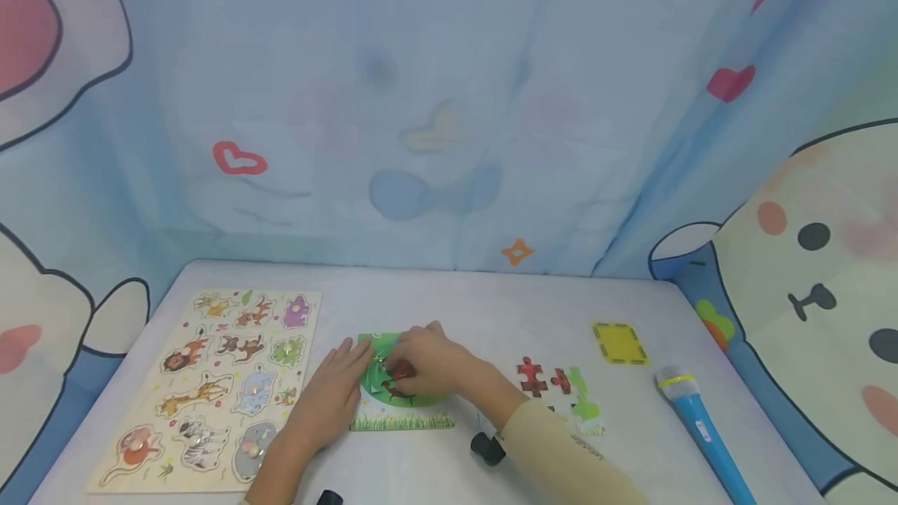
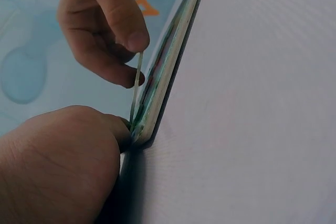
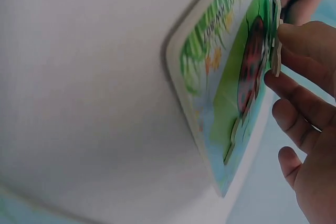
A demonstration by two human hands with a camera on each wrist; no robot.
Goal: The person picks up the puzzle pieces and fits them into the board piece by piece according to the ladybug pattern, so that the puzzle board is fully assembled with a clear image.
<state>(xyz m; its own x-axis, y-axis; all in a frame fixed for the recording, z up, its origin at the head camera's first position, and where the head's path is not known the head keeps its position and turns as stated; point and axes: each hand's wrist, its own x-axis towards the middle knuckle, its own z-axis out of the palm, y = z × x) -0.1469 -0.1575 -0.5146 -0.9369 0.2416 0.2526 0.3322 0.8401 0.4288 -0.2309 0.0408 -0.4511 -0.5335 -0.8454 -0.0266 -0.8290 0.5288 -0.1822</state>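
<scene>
A small ladybug jigsaw board (image 1: 403,419) lies on the white table, with grass printed along its near edge. My right hand (image 1: 431,361) is over it and pinches a thin puzzle piece (image 3: 277,43) between thumb and fingertips. That piece stands tilted up from the board, its lower end at the board's edge in the left wrist view. My left hand (image 1: 330,396) rests at the board's left edge with its fingers extended. Other pieces, showing a red-and-black ladybug (image 3: 253,59), lie in the board. The right hand covers part of the picture in the head view.
Several loose jigsaw pieces (image 1: 532,377) lie right of the board, partly behind the right forearm. Farther right are a yellow square frame (image 1: 620,344) and a blue toy microphone (image 1: 708,431). An animal peg puzzle (image 1: 147,396) fills the left side. A curtain (image 1: 449,100) hangs behind the table.
</scene>
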